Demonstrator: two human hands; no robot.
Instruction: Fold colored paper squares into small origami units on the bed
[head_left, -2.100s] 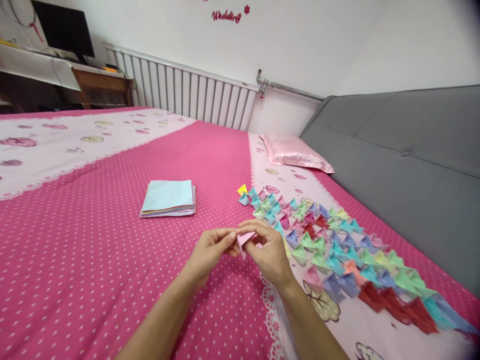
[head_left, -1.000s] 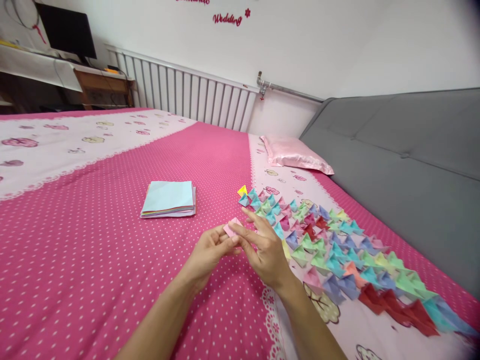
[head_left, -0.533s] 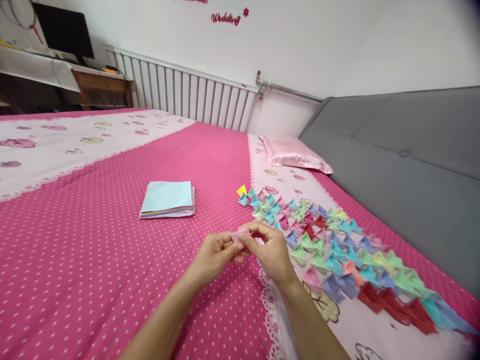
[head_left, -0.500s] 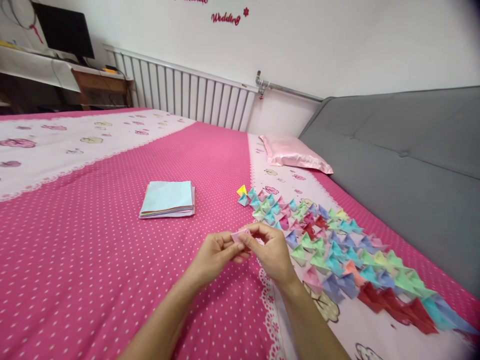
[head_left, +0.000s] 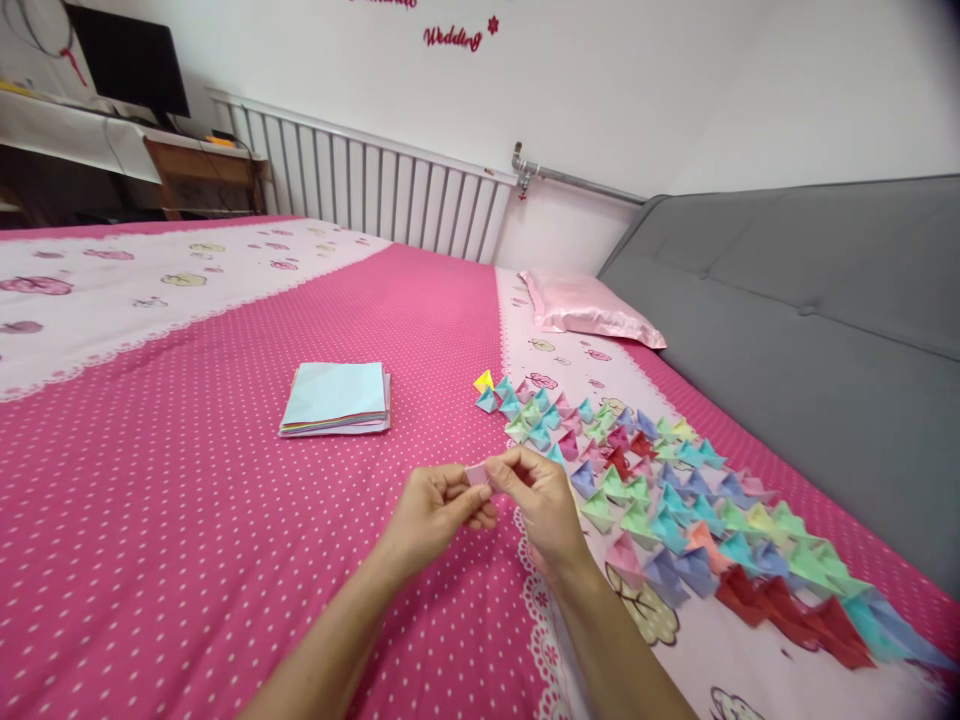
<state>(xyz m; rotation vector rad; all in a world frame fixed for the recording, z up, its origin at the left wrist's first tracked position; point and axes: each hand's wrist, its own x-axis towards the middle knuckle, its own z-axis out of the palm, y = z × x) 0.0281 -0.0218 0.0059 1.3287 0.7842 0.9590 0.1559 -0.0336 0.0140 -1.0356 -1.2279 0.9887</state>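
Note:
A small folded piece of pink paper (head_left: 475,474) is pinched between my two hands above the bed. My left hand (head_left: 435,515) grips its left side, thumb on top and fingers curled beneath. From the other side my right hand (head_left: 541,505) holds it between thumb and forefinger, covering its right end. Close by on the right lie many folded paper boats (head_left: 637,490) in rows, coloured blue, green, pink, red and yellow. A stack of square paper sheets (head_left: 336,394), light blue on top, rests on the bed to the left, beyond my hands.
The bed has a pink dotted cover (head_left: 187,480) with pale printed bands. A pink pillow (head_left: 589,305) lies near the grey headboard (head_left: 810,300). Behind the bed are a white radiator (head_left: 360,175) and a desk with a monitor (head_left: 127,62).
My right thumb and forefinger have shifted slightly on the pink paper, and its visible part has tilted and turned. The stack and the boats have stayed where they were.

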